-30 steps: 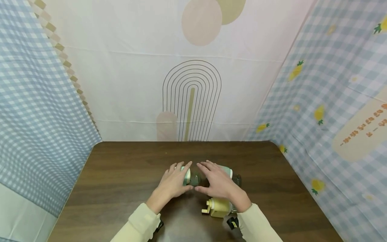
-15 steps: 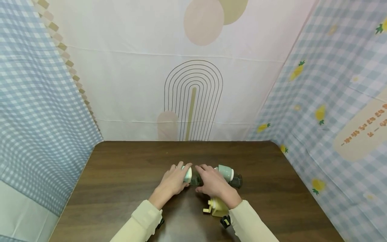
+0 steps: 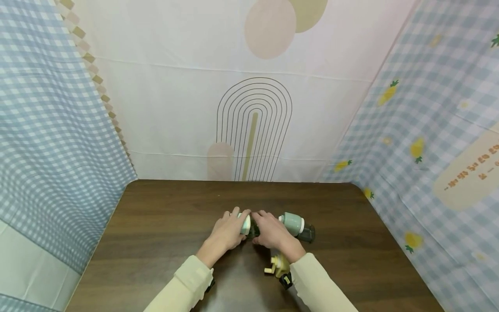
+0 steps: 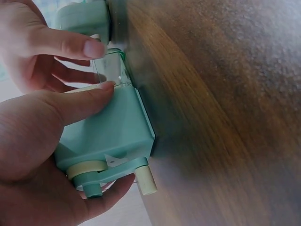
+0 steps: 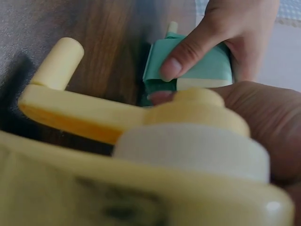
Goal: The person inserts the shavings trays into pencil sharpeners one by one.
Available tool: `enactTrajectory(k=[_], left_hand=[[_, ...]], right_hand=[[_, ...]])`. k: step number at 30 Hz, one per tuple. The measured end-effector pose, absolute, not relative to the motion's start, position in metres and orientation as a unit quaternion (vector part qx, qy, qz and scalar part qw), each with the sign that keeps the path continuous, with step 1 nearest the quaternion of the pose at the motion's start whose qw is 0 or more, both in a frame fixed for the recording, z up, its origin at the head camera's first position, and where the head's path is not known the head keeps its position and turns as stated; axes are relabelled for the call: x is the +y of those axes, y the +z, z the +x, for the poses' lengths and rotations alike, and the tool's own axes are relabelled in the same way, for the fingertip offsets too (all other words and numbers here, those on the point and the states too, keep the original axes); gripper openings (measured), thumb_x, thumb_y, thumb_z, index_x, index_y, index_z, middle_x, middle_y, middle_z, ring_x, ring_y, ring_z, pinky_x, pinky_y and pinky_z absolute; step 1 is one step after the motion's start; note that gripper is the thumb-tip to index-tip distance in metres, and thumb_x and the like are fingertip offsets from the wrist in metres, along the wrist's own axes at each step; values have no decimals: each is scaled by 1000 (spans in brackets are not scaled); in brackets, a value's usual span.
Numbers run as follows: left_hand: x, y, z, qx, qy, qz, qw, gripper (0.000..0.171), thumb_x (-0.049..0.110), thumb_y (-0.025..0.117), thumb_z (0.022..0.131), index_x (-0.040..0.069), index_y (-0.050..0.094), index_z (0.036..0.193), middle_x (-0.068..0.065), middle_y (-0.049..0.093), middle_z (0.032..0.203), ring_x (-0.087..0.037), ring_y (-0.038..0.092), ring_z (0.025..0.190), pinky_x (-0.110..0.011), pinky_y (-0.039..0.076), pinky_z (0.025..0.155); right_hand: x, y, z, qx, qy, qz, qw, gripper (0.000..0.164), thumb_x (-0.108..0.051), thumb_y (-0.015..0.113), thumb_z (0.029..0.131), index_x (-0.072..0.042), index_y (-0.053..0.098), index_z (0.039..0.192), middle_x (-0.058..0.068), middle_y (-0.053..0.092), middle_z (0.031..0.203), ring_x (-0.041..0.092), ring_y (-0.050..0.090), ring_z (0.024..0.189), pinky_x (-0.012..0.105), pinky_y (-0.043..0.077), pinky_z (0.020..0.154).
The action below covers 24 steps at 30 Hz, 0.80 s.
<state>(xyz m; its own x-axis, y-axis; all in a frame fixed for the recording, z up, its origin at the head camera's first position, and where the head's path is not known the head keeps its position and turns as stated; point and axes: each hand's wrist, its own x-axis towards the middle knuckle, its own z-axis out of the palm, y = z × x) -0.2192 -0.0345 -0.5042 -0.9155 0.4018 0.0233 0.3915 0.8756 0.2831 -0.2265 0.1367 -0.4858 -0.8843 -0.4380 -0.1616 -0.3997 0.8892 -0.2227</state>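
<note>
Gripping a teal crank pencil sharpener [image 4: 110, 120], the left hand [image 3: 226, 232] curls its thumb and fingers round the body, just below the centre of the head view. There the sharpener is mostly hidden; the left wrist view shows its crank [image 4: 113, 173] with a cream knob at bottom centre, and a clear shavings bin [image 4: 111, 68] at the opposite end. The right hand [image 3: 271, 232] is partly closed, thumb and fingers round that bin, a hold the head view largely conceals. A grey-green sharpener [image 3: 293, 223] lies right of the right hand in the head view; the left wrist view catches only part of it at upper left. A yellow sharpener [image 5: 230, 200], partly covered by the right forearm at lower centre of the head view, fills the right wrist view's foreground, revealing its white collar [image 5: 193, 150].
</note>
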Motion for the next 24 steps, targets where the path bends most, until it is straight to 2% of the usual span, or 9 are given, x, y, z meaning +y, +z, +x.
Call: enactTrajectory(k=[14,24], left_hand=[[-35,-500,-217,968,139,208,24,78,27,82,88,21,40,154,-18,46,146,-40,54,115,-52,57,82],[-37,-500,-218,968,132,212,40,80,23,81,89,21,36,156,-18,43,150,-41,52,119,-52,57,85]], right_hand=[[138,-499,-232,970,-83,-202,108,69,-12,80,88,-5,48,150,22,48,151,39,47,135,55,48,105],[140,-501,-234,967,-75,-222,97,65,-15,81,88,0,52,144,23,53,146,39,51,131,53,49,104]])
